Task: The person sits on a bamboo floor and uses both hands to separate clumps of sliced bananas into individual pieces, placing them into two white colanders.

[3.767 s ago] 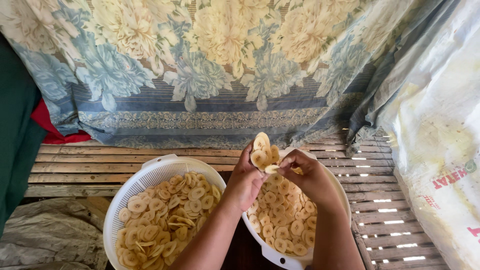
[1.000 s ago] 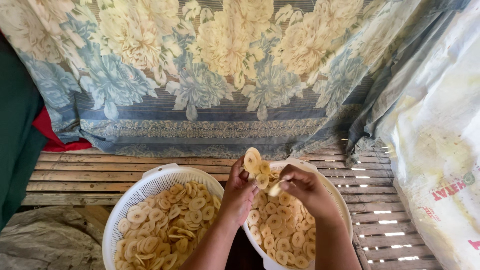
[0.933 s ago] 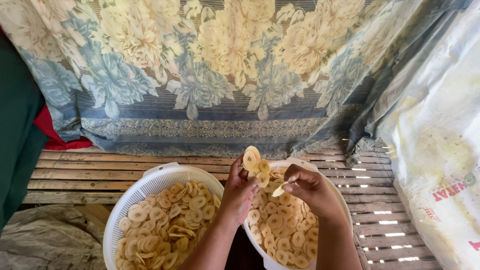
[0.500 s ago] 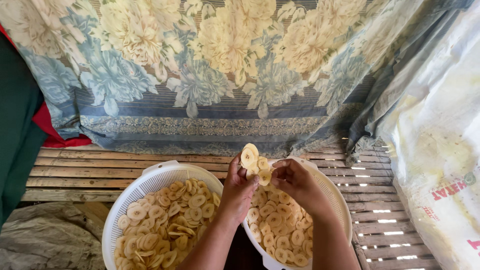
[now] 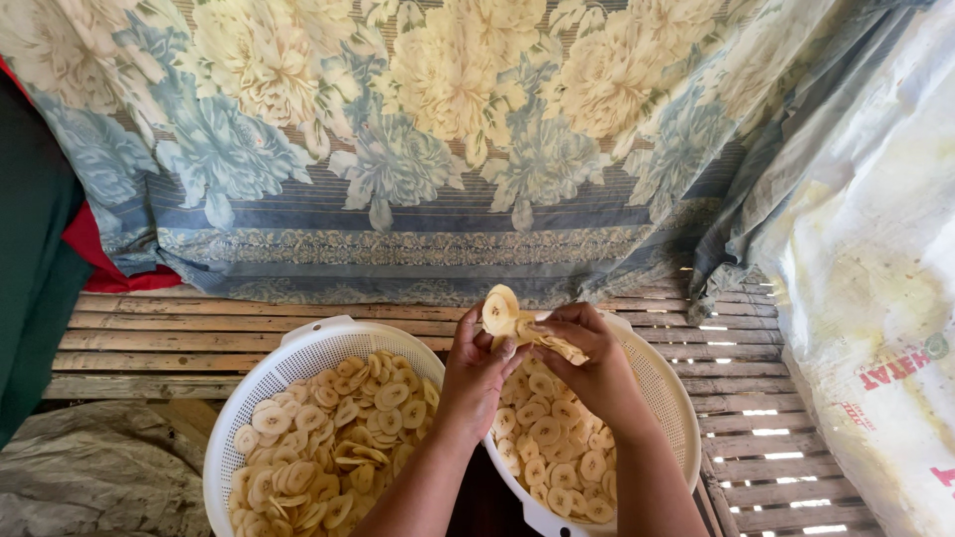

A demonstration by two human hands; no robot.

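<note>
Both hands, left hand (image 5: 476,370) and right hand (image 5: 589,360), pinch thin round yellow chips (image 5: 507,316) above perforated white plastic baskets (image 5: 298,356).

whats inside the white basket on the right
The right white basket holds pale yellow round chips, spread in a loose layer. The left hand and right hand cover part of it, so its far side and bottom stay hidden.

Floral curtain (image 5: 418,149) behind, slatted wooden bench (image 5: 199,333) below; white printed sack (image 5: 875,278) right, grey cloth (image 5: 90,477) lower left
</note>
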